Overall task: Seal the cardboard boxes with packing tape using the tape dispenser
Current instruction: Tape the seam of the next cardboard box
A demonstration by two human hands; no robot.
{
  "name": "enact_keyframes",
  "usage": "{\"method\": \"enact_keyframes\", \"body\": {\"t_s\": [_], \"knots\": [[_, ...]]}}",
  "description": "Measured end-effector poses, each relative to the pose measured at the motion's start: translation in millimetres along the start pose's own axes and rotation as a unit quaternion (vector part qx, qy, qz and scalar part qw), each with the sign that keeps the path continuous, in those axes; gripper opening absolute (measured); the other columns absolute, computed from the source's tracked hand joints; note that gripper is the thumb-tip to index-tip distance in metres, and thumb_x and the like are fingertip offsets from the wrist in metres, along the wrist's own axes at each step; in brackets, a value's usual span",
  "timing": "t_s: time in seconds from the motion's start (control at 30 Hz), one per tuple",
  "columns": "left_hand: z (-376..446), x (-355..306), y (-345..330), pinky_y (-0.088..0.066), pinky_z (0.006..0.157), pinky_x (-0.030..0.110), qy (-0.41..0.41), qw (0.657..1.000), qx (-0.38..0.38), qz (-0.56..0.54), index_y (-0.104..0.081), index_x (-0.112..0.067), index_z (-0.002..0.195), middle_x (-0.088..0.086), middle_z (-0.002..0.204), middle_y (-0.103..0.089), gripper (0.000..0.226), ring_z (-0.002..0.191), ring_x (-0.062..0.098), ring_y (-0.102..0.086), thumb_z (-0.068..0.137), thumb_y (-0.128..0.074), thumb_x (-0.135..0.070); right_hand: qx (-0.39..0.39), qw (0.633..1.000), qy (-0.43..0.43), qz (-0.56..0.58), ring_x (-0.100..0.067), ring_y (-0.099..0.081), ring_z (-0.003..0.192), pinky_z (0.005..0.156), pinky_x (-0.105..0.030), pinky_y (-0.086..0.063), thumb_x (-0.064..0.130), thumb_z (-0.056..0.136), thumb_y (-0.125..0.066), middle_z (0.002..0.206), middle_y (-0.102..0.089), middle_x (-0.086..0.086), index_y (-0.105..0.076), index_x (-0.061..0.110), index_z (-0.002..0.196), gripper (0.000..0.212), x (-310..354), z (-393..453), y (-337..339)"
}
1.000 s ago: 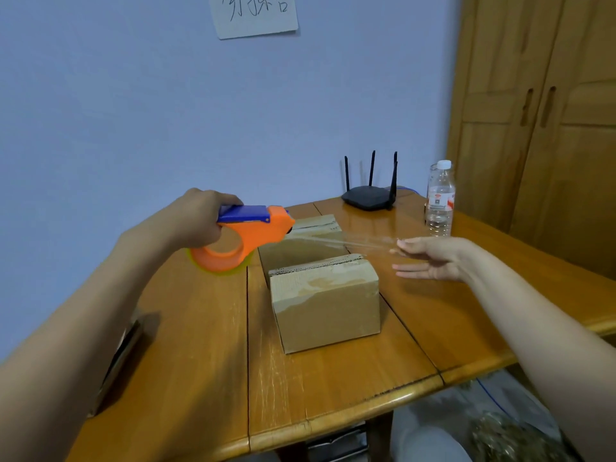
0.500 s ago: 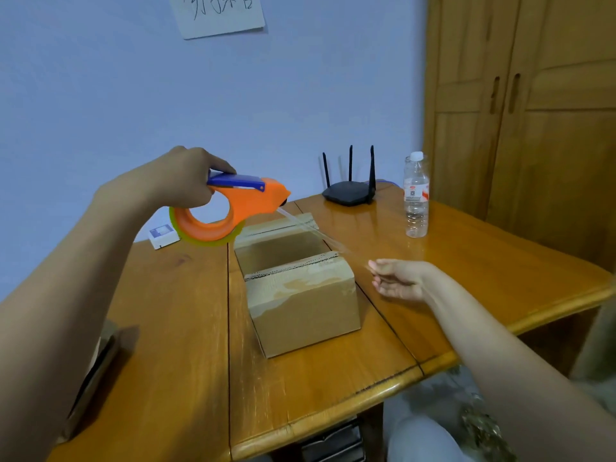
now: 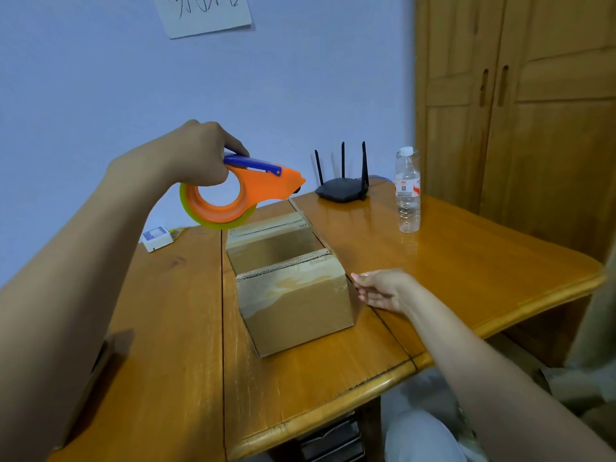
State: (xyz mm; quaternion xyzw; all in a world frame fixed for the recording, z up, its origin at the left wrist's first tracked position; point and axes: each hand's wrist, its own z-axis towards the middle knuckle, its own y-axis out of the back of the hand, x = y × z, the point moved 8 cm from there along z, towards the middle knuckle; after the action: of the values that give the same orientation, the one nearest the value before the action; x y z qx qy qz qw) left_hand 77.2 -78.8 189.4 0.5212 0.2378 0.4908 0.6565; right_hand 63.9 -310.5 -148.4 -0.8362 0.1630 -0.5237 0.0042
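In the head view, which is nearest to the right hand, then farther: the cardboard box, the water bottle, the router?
From the right hand:
1. cardboard box, just to its left.
2. water bottle, behind it to the right.
3. router, at the table's back.

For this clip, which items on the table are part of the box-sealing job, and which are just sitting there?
Part of the job:
- tape dispenser, gripped by the left hand
- front cardboard box, with the right hand beside it
- rear cardboard box

Just lying about:
- router
- water bottle
- small white device
- paper note on the wall
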Motion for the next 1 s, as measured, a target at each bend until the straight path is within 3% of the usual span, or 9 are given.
{"method": "enact_keyframes", "body": {"t_s": [0.23, 0.43, 0.47, 0.57, 0.6, 0.7, 0.8, 0.87, 1.0], "knots": [[-0.4, -3.6, 0.8, -0.043, 0.065, 0.031, -0.004, 1.000, 0.004, 0.006, -0.065, -0.022, 0.129, 0.003, 0.090, -0.061, 0.048, 0.066, 0.014, -0.048, 0.087, -0.055, -0.001, -0.009, 1.000, 0.018, -0.003, -0.021, -0.069, 0.078, 0.062, -0.029, -0.058, 0.004, 0.086, -0.076, 0.086, -0.073, -0.014, -0.066, 0.002, 0.087, 0.010, -6.0, -12.0, -16.1], [-0.1, -1.5, -3.3, -0.046, 0.067, 0.032, -0.001, 1.000, 0.006, 0.003, -0.064, -0.021, 0.130, 0.002, 0.092, -0.060, 0.048, 0.068, 0.015, -0.048, 0.088, -0.056, 0.000, -0.061, 0.997, 0.050, -0.021, -0.019, -0.069, 0.072, 0.054, -0.026, -0.057, 0.002, 0.090, -0.072, 0.080, -0.070, -0.011, -0.063, 0.004, 0.088, 0.010, -5.9, -19.7, -16.2], [-0.2, -1.4, -4.1, -0.046, 0.067, 0.032, 0.000, 1.000, 0.006, 0.000, -0.064, -0.021, 0.130, 0.001, 0.092, -0.060, 0.048, 0.068, 0.014, -0.048, 0.088, -0.056, 0.000, -0.066, 0.996, 0.056, -0.025, -0.019, -0.069, 0.073, 0.055, -0.025, -0.058, 0.002, 0.091, -0.071, 0.080, -0.069, -0.010, -0.063, 0.004, 0.089, 0.008, -7.0, -19.6, -15.2], [-0.4, -0.1, -4.9, -0.045, 0.065, 0.031, 0.006, 1.000, 0.004, -0.008, -0.064, -0.021, 0.130, 0.002, 0.092, -0.060, 0.049, 0.067, 0.013, -0.048, 0.087, -0.055, 0.000, -0.070, 0.994, 0.068, -0.050, -0.022, -0.066, 0.091, 0.083, -0.030, -0.060, 0.001, 0.090, -0.071, 0.092, -0.066, -0.010, -0.064, -0.001, 0.105, 0.016, -12.8, -18.4, -13.5], [-0.5, -0.1, -4.6, -0.044, 0.064, 0.031, 0.008, 1.000, 0.003, -0.012, -0.064, -0.021, 0.130, 0.002, 0.091, -0.060, 0.049, 0.066, 0.013, -0.048, 0.087, -0.054, 0.000, -0.073, 0.993, 0.067, -0.060, -0.023, -0.066, 0.093, 0.086, -0.031, -0.058, -0.001, 0.089, -0.071, 0.095, -0.066, -0.012, -0.065, -0.001, 0.107, 0.019, -14.9, -17.5, -13.0], [-0.9, -3.0, -1.4, -0.042, 0.062, 0.029, 0.006, 1.000, -0.001, -0.014, -0.064, -0.021, 0.130, 0.002, 0.090, -0.059, 0.050, 0.066, 0.013, -0.046, 0.087, -0.053, 0.001, -0.114, 0.987, 0.066, -0.087, -0.024, -0.066, 0.093, 0.086, -0.034, -0.059, -0.007, 0.090, -0.065, 0.103, -0.070, -0.012, -0.067, 0.007, 0.097, 0.016, -15.3, -15.3, -10.6], [0.0, -8.2, 3.1, -0.040, 0.059, 0.028, 0.001, 1.000, -0.005, -0.011, -0.064, -0.019, 0.130, 0.003, 0.091, -0.060, 0.049, 0.064, 0.014, -0.046, 0.086, -0.053, 0.001, -0.202, 0.965, 0.157, -0.049, -0.020, -0.070, 0.095, 0.081, -0.032, -0.057, -0.006, 0.094, -0.052, 0.106, -0.074, -0.006, -0.068, 0.021, 0.091, 0.032, 2.7, -27.6, -4.0], [2.3, -13.6, 5.5, -0.041, 0.061, 0.029, -0.002, 1.000, -0.009, -0.010, -0.064, -0.020, 0.129, 0.003, 0.092, -0.060, 0.050, 0.064, 0.014, -0.046, 0.086, -0.052, 0.001, -0.204, 0.945, 0.254, -0.010, -0.014, -0.069, 0.103, 0.086, -0.027, -0.055, 0.003, 0.100, -0.048, 0.112, -0.072, 0.002, -0.071, 0.021, 0.106, 0.030, 19.2, -52.0, -9.8], [7.9, -27.0, 6.4, -0.038, 0.059, 0.027, -0.011, 1.000, -0.009, -0.014, -0.064, -0.020, 0.131, 0.002, 0.094, -0.058, 0.051, 0.064, 0.013, -0.043, 0.086, -0.050, 0.001, -0.097, 0.934, 0.343, -0.038, -0.004, -0.050, 0.131, 0.112, -0.028, -0.040, 0.035, 0.106, -0.046, 0.142, -0.057, 0.010, -0.053, 0.021, 0.144, 0.041, 22.2, -92.2, -41.7]]}}
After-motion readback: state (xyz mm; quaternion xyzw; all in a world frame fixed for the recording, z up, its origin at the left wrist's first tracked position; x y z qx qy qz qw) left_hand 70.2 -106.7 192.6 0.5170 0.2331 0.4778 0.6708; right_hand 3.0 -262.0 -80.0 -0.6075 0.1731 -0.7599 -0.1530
